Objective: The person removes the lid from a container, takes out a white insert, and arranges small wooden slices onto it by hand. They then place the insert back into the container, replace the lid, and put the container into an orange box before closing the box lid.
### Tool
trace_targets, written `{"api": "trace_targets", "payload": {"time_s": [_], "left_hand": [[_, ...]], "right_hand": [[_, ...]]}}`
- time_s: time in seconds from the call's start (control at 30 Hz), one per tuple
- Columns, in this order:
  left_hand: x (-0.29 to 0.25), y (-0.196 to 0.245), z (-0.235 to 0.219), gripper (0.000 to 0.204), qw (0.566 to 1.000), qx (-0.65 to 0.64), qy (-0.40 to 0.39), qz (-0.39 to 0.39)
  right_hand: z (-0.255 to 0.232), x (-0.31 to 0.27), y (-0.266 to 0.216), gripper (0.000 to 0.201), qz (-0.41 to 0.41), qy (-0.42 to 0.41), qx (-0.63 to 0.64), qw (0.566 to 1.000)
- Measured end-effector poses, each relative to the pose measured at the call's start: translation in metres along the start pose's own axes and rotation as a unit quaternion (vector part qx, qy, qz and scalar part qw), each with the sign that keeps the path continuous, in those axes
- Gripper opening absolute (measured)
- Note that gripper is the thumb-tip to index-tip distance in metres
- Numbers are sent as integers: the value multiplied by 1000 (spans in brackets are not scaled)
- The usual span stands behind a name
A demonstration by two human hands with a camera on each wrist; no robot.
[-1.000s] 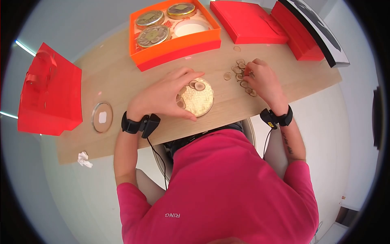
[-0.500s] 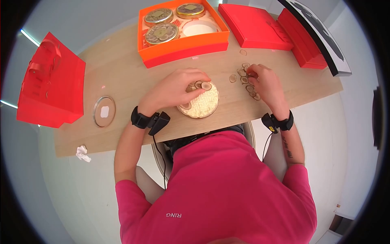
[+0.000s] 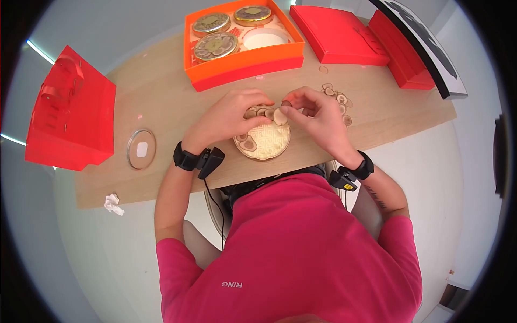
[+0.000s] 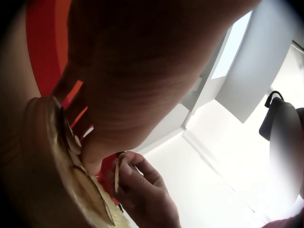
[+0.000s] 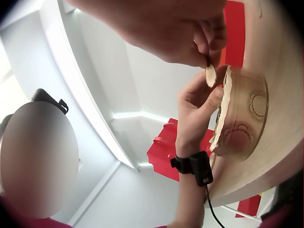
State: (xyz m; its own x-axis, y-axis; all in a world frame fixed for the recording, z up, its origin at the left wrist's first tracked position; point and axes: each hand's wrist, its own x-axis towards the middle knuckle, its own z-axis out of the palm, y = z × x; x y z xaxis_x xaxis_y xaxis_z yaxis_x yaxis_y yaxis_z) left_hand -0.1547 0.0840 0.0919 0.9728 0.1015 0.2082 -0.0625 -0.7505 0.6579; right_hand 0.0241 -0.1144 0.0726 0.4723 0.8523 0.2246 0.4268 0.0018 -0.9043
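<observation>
A round clear tub (image 5: 244, 111) with a gold-patterned top surface (image 3: 269, 141) stands on the table. Several thin, brown-rimmed round slices (image 3: 247, 144) lie along its far and left edge. My left hand (image 3: 229, 116) reaches over that edge, thumb resting on the slices and fingers spread at the far rim. My right hand (image 3: 321, 121) pinches one pale slice (image 3: 280, 117) between thumb and fingertips, just above the far right part of the tub; the right wrist view shows this slice (image 5: 211, 76) tilted on edge. A loose group of similar slices (image 3: 343, 98) lies right of my right hand.
An orange-and-red box (image 3: 247, 72) with three filled round tubs and one round recess stands behind. Right of it are a red lid (image 3: 339, 35) and a black-edged panel (image 3: 425, 48). At left are a red bag (image 3: 72, 116), a clear round lid (image 3: 141, 149) and a crumpled tissue (image 3: 113, 204).
My right hand has moved left from the loose slices to the tub, carrying a slice. My left hand's thumb and fingers have drawn closer together over the slices on the tub.
</observation>
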Motion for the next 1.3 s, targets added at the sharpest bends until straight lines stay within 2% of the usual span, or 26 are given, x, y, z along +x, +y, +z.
{"api": "trace_targets", "payload": {"time_s": [0.07, 0.17, 0.3, 0.5, 0.57, 0.7, 0.8, 1.07, 1.17, 1.3], "left_hand": [[-1, -3, -2, 38, 1000, -7, -11, 16], [-1, -4, -5, 39, 999, -16, -28, 22], [-2, -3, -5, 46, 998, -19, -53, -11], [-1, -2, 9, 57, 993, -54, 15, 104], [3, -1, 10, 55, 994, -32, -17, 100], [3, 3, 10, 52, 997, -25, -44, 65], [2, 2, 10, 49, 999, 5, -29, 18], [0, 3, 13, 48, 999, 44, 10, 10], [-1, 5, 12, 49, 998, 53, 19, -10], [-2, 9, 8, 51, 996, 69, 9, -56]], "right_hand": [[5, 1, -8, 22, -5, 12, -29, 999], [4, -4, -14, 20, -28, -20, -111, 993], [2, -4, -15, 19, -36, 8, -112, 993], [-18, -2, -20, 19, -73, 16, -111, 991], [-23, -2, -19, 20, -90, -5, -105, 990], [-27, -7, -31, 18, -23, -46, -85, 995], [-24, -10, -35, 20, -7, -52, -110, 992], [-10, -8, -25, 25, 19, -66, -125, 990], [-14, -8, -21, 24, -12, -62, -139, 988], [-38, 3, -15, 18, -43, 37, -199, 978]]}}
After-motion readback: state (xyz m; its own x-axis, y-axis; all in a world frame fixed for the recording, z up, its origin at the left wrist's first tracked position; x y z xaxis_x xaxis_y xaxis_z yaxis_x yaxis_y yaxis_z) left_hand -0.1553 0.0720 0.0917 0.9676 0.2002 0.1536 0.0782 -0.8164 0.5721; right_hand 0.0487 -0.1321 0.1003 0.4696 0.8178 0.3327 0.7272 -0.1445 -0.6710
